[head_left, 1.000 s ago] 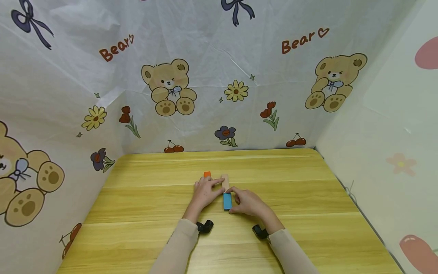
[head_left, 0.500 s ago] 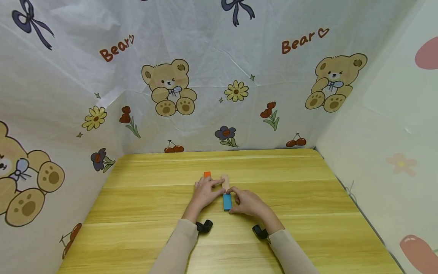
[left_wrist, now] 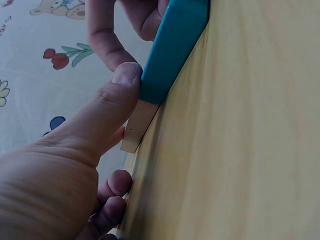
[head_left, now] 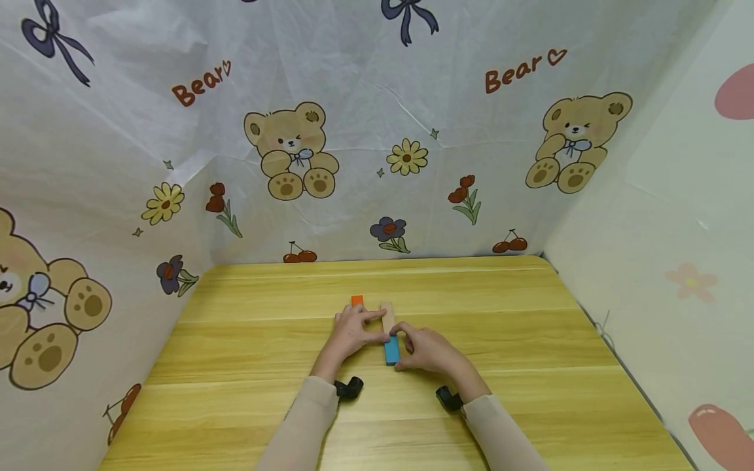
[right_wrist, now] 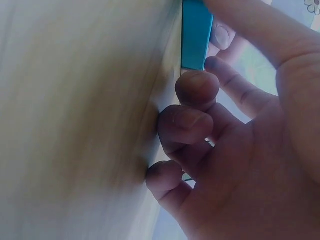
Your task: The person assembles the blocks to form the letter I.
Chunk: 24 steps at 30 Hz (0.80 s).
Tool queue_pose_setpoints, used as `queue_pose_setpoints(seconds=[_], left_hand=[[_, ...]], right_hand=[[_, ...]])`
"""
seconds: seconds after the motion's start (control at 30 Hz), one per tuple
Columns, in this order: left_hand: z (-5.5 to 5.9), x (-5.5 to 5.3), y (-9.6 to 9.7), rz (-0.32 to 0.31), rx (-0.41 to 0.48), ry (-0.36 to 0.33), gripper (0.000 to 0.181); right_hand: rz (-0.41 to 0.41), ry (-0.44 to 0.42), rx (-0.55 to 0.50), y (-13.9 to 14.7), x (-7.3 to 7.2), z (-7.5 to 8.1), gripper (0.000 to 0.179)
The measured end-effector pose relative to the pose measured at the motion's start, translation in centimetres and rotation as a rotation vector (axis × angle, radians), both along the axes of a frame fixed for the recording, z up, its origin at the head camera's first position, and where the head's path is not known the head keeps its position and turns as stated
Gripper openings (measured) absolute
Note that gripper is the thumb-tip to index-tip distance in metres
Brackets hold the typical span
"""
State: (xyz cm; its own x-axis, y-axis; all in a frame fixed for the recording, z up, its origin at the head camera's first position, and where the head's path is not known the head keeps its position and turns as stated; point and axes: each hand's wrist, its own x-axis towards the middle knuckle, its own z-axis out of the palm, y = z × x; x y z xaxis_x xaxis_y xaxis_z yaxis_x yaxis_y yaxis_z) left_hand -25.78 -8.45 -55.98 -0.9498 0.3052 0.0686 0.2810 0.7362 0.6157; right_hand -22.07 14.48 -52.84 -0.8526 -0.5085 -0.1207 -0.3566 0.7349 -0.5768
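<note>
The blue block (head_left: 392, 353) lies at six o'clock of the plain block (head_left: 387, 318), pinched by your right hand (head_left: 430, 348). Your left hand (head_left: 347, 331) touches, fingers loosely spread; only left wrist view clearly shows its thumb on blue. Since earlier, both blocks shift slightly toward six o'clock.

The blue block (head_left: 391, 354) before you looks smooth and evenly coated, with a low satin sheen. The plain block (head_left: 389, 322) meeting it looks like bare wood, pale and matt. The orange block (head_left: 357, 300) looks evenly coated too. Your table (head_left: 530, 353) shows wood grain under a smooth, lightly glossy finish. The printed sheet (head_left: 353, 85) is thin and creased; you cannot tell cloth from plastic. Your sleeves (head_left: 303, 418) look like matt cloth, your wrist cameras (head_left: 351, 388) like hard black plastic.
</note>
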Motion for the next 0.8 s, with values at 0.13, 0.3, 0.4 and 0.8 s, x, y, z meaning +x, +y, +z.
queue_pose_setpoints(seconds=[0.13,0.3,0.4,0.8], left_hand=[[0.04,0.08,-0.07,-0.002,0.002,0.004,0.068],[0.07,0.23,-0.11,-0.01,-0.003,0.007,0.066],[0.06,0.27,-0.12,-0.015,-0.007,0.009,0.066],[-0.13,0.64,-0.1,-0.017,-0.02,0.014,0.065]], right_hand=[[-0.008,-0.016,-0.027,0.12,-0.05,-0.16,0.059],[-0.035,-0.023,-0.042,0.12,-0.11,-0.33,0.067],[-0.041,-0.016,-0.034,0.04,-0.04,-0.28,0.072],[-0.023,-0.004,0.006,0.04,-0.12,-0.36,0.077]])
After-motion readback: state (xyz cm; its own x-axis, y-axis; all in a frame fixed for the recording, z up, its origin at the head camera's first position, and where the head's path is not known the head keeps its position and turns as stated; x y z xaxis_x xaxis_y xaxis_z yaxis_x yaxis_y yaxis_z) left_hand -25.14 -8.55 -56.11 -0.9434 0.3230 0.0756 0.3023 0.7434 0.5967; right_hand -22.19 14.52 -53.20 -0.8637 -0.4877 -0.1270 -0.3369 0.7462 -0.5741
